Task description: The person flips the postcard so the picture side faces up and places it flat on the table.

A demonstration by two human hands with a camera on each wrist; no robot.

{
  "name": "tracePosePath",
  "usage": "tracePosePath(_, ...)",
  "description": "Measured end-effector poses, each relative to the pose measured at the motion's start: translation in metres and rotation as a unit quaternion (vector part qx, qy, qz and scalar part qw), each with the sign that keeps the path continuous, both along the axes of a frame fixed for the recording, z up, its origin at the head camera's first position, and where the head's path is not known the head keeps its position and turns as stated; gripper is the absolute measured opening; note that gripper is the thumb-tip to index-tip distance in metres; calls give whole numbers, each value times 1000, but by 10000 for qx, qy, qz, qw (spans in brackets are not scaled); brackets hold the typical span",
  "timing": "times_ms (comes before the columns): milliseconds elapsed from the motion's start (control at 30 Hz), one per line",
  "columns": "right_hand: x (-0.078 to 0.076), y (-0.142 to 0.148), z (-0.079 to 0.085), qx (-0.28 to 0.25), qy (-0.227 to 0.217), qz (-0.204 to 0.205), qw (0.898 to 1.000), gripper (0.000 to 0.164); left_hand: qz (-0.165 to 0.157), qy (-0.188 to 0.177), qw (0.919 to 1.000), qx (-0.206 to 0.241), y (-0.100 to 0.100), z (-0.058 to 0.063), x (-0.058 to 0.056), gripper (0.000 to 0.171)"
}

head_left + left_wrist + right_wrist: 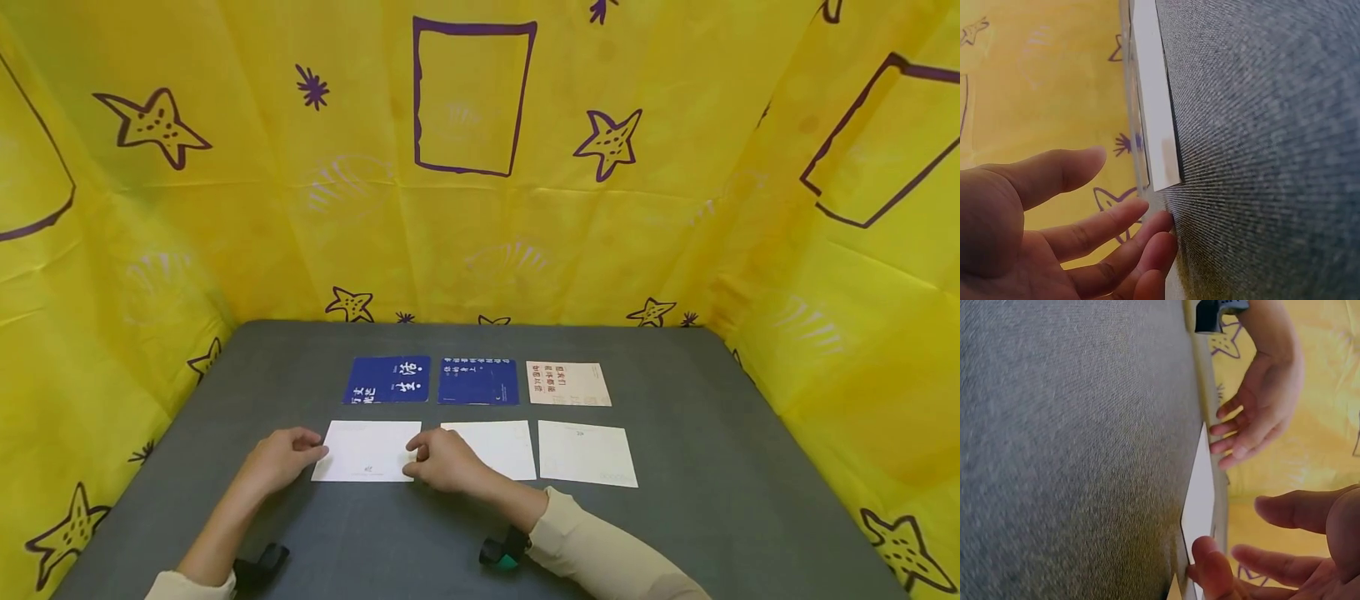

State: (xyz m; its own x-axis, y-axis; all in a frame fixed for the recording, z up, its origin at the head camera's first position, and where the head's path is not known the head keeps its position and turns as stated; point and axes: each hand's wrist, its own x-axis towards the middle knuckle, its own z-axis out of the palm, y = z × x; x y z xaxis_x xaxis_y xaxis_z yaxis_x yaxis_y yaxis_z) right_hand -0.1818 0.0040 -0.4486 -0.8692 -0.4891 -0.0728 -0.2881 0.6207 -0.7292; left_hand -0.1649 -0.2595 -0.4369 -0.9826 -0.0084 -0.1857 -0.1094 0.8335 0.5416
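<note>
A white card [367, 454] with a small printed mark near its bottom edge lies flat in the front row. My left hand [281, 458] is at its left edge, fingertips right by the border. In the left wrist view the left thumb [1066, 175] stands apart from loosely bent fingers, with nothing between them. At the card's right edge is my right hand [447, 462], its thumb and fingers also apart. It overlaps a second white card [502, 446] in the head view, hiding that card's left part.
A third white card [587, 452] lies at the front right. Behind are two blue cards [387, 379] [477, 383] with white characters and a cream card [568, 384] with reddish-brown print. Yellow patterned cloth [480, 225] surrounds the grey table [712, 533].
</note>
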Motion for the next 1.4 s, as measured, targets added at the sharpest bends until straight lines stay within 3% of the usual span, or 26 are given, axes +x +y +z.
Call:
tracePosePath(400, 4, -1, -1, 117, 141, -28, 9998, 29, -32, -78, 10000, -27, 2, 0, 2, 39)
tracePosePath(767, 3, -2, -1, -15, -33, -119, 9999, 29, -40, -103, 9999, -53, 5, -5, 1, 40)
tracePosePath(1067, 0, 0, -6, -705, -574, -381, 9951, 25, -148, 67, 9999, 14, 5, -5, 1, 39)
tracePosePath(1400, -4, 1, -11, -1447, -1382, -748, 9769, 25, -116, -86, 9998, 99, 3, -8, 0, 43)
